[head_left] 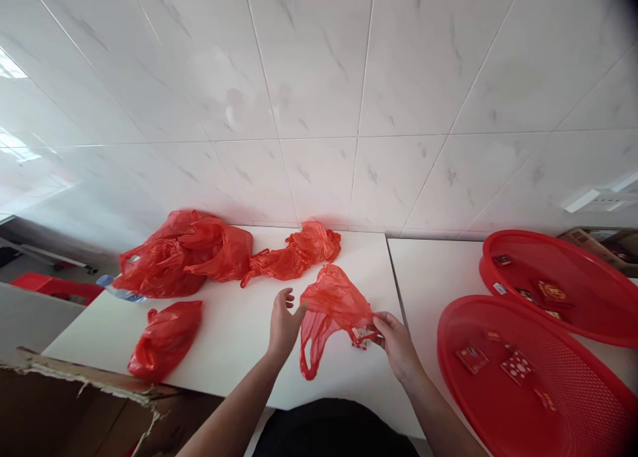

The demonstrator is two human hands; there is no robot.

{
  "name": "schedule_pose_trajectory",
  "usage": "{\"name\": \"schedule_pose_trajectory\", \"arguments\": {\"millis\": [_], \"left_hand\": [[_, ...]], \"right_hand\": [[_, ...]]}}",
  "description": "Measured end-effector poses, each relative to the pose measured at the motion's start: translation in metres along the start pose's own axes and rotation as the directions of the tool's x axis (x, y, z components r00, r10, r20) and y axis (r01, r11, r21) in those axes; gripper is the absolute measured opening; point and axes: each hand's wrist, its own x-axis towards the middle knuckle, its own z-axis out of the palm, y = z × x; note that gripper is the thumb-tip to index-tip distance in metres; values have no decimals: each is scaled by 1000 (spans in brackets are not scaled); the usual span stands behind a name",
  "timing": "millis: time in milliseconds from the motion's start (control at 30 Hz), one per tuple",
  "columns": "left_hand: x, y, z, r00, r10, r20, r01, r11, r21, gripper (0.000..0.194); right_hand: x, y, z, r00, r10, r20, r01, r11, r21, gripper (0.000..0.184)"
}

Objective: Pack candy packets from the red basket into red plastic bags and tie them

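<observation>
A thin red plastic bag [331, 304] hangs just above a white table [239, 331], stretched between my two hands. My left hand [283, 324] pinches the bag's left edge, with its other fingers spread. My right hand [396, 344] grips the bag's right edge, and a small packet [359, 337] shows at or inside the bag next to those fingers. The bag's handle loop droops toward the table's front edge.
Three filled red bags lie on the table: a large one [179, 254] at the back left, a twisted one [296, 251] behind my hands, a small one [164, 341] at the front left. Two red mesh baskets [588, 404] [598, 317] with small packets sit right. Torn cardboard [90, 384] lies front left.
</observation>
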Motion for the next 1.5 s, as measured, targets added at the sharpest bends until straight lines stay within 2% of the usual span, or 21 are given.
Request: {"name": "schedule_pose_trajectory", "arguments": {"millis": [33, 100, 167, 233, 300, 367, 500, 567, 700, 767, 800, 867, 933, 1000, 1067, 1167, 1200, 1267, 1333, 1433, 1500], "left_hand": [[-7, 1, 4, 989, 137, 61, -142, 987, 78, 48], [-18, 3, 14, 912, 312, 266, -366, 911, 188, 55], [-23, 1, 23, 841, 323, 433, -467, 839, 281, 61], [-21, -3, 25, 824, 234, 517, -457, 814, 359, 42], [-17, -8, 22, 816, 185, 548, -428, 831, 356, 21], [-15, -10, 18, 814, 216, 539, -416, 865, 281, 16], [-18, 0, 26, 802, 307, 513, -427, 894, 133, 61], [-21, 7, 37, 789, 327, 520, -451, 883, 129, 72], [-19, 17, 53, 775, 393, 495, -506, 855, 114, 78], [-15, 20, 55, 786, 414, 460, -504, 859, 89, 64], [-12, 21, 55, 802, 402, 441, -483, 871, 85, 50], [-7, 24, 55, 871, 324, 371, -375, 924, 76, 28], [-2, 28, 53, 938, 193, 288, -207, 978, 18, 17], [1, 33, 48, 963, 23, 268, 5, 995, -101, 10], [2, 36, 40, 930, -119, 349, 210, 949, -237, 9], [7, 36, 21, 810, -226, 541, 486, 775, -403, 9], [9, 34, 13, 770, -243, 590, 556, 710, -433, 10], [14, 26, -3, 718, -290, 633, 650, 605, -460, 10], [17, 16, -18, 713, -332, 618, 678, 554, -484, 12], [15, 2, -37, 738, -281, 613, 627, 620, -471, 22], [8, -5, -45, 717, -194, 669, 568, 719, -401, 30]], "right_hand": [[-2, 0, 5, 999, 16, 37, -16, 1000, 8, 31], [-5, 0, 15, 991, 57, 124, -61, 997, 35, 31], [-7, -1, 20, 978, 76, 194, -92, 993, 74, 31], [-8, -5, 19, 972, 62, 228, -91, 989, 118, 30], [-7, -11, 15, 971, 43, 236, -82, 984, 157, 29], [-6, -16, 12, 975, 31, 222, -73, 980, 184, 29], [-5, -22, 17, 980, 35, 195, -79, 972, 223, 28], [-3, -22, 24, 979, 61, 192, -106, 966, 235, 29], [3, -27, 34, 976, 72, 204, -110, 978, 180, 30], [5, -31, 37, 972, 40, 232, -74, 987, 140, 32], [6, -31, 38, 974, 16, 227, -43, 992, 116, 36], [5, -29, 41, 988, -45, 147, 44, 999, 13, 52], [3, -18, 43, 992, -118, 53, 126, 974, -191, 75], [0, -1, 45, 985, -171, 15, 162, 900, -406, 92], [-2, 17, 41, 983, -185, -2, 152, 816, -558, 79], [3, 36, 25, 995, -91, -27, 49, 729, -682, 20], [6, 38, 17, 999, -40, -15, 19, 730, -683, 9], [13, 38, -1, 1000, 29, 4, -20, 766, -642, 7], [20, 34, -17, 997, 54, -59, -77, 832, -550, 8], [27, 25, -30, 970, 145, -196, -207, 914, -349, 15], [30, 19, -31, 965, 215, -154, -243, 950, -197, 23]]}}
